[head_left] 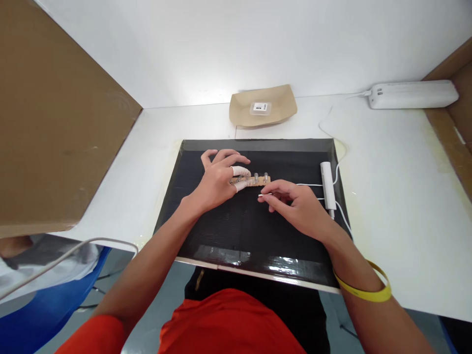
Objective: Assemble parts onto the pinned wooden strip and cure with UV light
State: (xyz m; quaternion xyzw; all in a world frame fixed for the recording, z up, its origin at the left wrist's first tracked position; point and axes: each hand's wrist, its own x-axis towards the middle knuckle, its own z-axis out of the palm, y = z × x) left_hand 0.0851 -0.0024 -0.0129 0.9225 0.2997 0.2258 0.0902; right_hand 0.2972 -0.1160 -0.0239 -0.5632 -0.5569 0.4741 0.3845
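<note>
A narrow tan strip (262,181) lies on the black mat (236,226), with small clear cylinders (266,176) standing on it. My left hand (221,179) has white covers on its thumb and index finger. Those two fingers close around the strip's left end, and the other fingers are spread above the mat. Just right of the strip, my right hand (295,204) is closed in a pinch on a thin white stick-like piece (264,195). Its tip points left, close below the strip's right end. The fingers hide the rest of that piece.
Behind the mat sits a tan paper tray (236,117) holding a clear labelled box (260,108). A white slim box (327,184) with cables lies on the mat's right side. A white power strip (409,95) stands at back right. Cardboard (62,113) walls the left.
</note>
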